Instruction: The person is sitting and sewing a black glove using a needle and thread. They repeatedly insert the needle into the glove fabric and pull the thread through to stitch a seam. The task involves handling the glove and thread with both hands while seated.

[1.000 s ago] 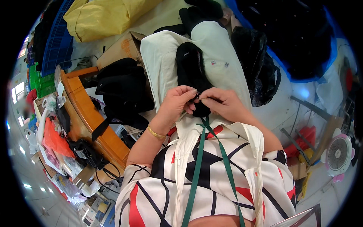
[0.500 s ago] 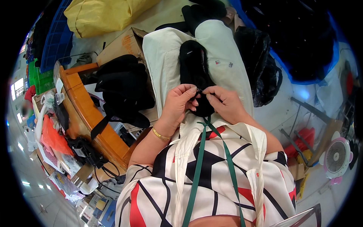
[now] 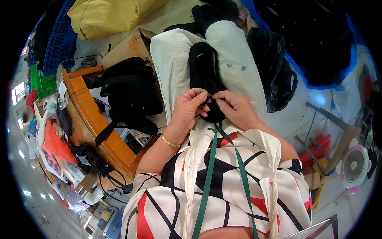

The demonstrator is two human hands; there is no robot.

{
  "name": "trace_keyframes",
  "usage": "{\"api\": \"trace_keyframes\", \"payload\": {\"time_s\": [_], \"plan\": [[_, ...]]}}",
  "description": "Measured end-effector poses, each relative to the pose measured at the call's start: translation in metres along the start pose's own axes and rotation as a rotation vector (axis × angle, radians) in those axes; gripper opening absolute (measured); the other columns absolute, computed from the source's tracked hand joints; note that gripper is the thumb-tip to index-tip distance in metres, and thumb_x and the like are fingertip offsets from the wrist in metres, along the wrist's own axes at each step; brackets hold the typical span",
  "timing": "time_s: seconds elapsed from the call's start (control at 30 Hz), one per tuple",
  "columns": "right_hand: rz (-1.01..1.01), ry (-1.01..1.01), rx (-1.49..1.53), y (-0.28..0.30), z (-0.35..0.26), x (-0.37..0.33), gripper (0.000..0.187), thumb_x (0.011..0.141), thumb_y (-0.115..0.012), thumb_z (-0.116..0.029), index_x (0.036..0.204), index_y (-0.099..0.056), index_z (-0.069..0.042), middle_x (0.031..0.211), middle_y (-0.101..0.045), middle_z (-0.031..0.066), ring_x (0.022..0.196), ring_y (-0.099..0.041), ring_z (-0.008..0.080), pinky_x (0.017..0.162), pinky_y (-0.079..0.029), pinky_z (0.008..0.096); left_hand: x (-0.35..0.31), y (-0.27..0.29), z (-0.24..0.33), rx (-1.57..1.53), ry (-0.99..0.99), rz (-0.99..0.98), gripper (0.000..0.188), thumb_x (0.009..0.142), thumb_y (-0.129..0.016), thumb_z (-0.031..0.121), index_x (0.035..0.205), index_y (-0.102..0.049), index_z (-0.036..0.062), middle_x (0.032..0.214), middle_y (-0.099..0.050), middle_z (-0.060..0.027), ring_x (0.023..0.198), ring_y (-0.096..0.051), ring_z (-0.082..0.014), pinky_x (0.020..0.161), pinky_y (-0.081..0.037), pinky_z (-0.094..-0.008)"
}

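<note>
A black fabric slipper (image 3: 202, 65), with a small pale mark near its far end, lies lengthwise on my lap between the pale trouser legs. Over its near end my left hand (image 3: 189, 106), with a gold bangle at the wrist, is closed in a pinch. My right hand (image 3: 237, 108) pinches close beside it, the fingertips of both nearly meeting. Between them is a small dark bit at the slipper's strap or edge; what exactly each hand grips is too small to make out.
On my left, several black slippers (image 3: 129, 95) are piled by an orange wooden table edge (image 3: 99, 119). A cardboard box (image 3: 129, 47) stands beyond them. To the right are a black plastic bag (image 3: 266, 67), a blue-rimmed container (image 3: 352, 59) with dark contents, and a fan (image 3: 354, 165).
</note>
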State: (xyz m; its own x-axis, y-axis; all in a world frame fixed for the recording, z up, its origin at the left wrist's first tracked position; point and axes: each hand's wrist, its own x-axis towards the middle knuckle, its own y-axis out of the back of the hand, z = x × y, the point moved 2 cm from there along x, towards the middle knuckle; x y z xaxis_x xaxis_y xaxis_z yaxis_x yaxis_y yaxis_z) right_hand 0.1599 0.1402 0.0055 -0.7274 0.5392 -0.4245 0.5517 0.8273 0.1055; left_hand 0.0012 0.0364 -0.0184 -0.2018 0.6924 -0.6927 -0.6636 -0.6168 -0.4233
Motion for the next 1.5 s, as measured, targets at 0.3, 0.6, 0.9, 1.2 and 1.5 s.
{"api": "trace_keyframes", "payload": {"time_s": [0.3, 0.6, 0.9, 1.2, 1.5], "plan": [[-0.071, -0.147, 0.244, 0.0, 0.007, 0.002, 0.015, 0.098, -0.057, -0.012, 0.107, -0.064, -0.002, 0.074, -0.059, -0.0015, 0.061, -0.048, 0.0044, 0.055, -0.04, 0.0217, -0.004, -0.007, 0.0, 0.048, -0.091, 0.039, 0.017, 0.094, -0.068, 0.014, 0.107, -0.067, 0.0029, 0.089, -0.068, -0.0033, 0.071, -0.064, -0.0086, 0.052, -0.053, -0.0202], [-0.079, -0.181, 0.335, -0.003, 0.026, 0.0, 0.013, 0.1, -0.059, -0.016, 0.105, -0.065, -0.005, 0.071, -0.054, -0.005, 0.061, -0.05, 0.0033, 0.054, -0.04, 0.0198, -0.012, -0.01, 0.003, 0.294, -0.154, -0.029, 0.018, 0.092, -0.071, 0.012, 0.106, -0.07, 0.0016, 0.089, -0.067, -0.0008, 0.072, -0.059, -0.0045, 0.058, -0.051, -0.0184], [-0.105, -0.15, 0.386, -0.003, 0.029, 0.0, 0.011, 0.1, -0.059, -0.011, 0.108, -0.063, -0.006, 0.076, -0.055, -0.0049, 0.064, -0.05, 0.0029, 0.056, -0.039, 0.019, -0.015, -0.011, -0.001, 0.331, -0.253, -0.07, 0.019, 0.09, -0.072, 0.009, 0.107, -0.067, 0.0019, 0.09, -0.066, 0.0005, 0.071, -0.058, -0.0026, 0.06, -0.05, -0.0174], [-0.159, -0.051, 0.262, 0.006, 0.036, 0.003, 0.017, 0.098, -0.057, -0.005, 0.114, -0.062, -0.002, 0.082, -0.055, -0.0062, 0.073, -0.045, 0.0021, 0.063, -0.038, 0.0188, -0.014, -0.008, -0.001, 0.349, -0.265, -0.066, 0.018, 0.089, -0.074, 0.009, 0.105, -0.067, 0.0031, 0.083, -0.065, 0.0027, 0.067, -0.055, -0.0014, 0.058, -0.045, -0.0165], [-0.208, -0.103, 0.33, 0.007, 0.036, 0.003, 0.014, 0.099, -0.057, -0.006, 0.112, -0.062, -0.003, 0.08, -0.055, -0.0051, 0.067, -0.047, 0.0027, 0.058, -0.037, 0.0189, -0.014, -0.007, 0.004, 0.386, -0.211, -0.072, 0.016, 0.088, -0.075, 0.011, 0.1, -0.07, 0.0027, 0.077, -0.064, 0.0035, 0.062, -0.053, -0.0015, 0.054, -0.042, -0.0168]]}}
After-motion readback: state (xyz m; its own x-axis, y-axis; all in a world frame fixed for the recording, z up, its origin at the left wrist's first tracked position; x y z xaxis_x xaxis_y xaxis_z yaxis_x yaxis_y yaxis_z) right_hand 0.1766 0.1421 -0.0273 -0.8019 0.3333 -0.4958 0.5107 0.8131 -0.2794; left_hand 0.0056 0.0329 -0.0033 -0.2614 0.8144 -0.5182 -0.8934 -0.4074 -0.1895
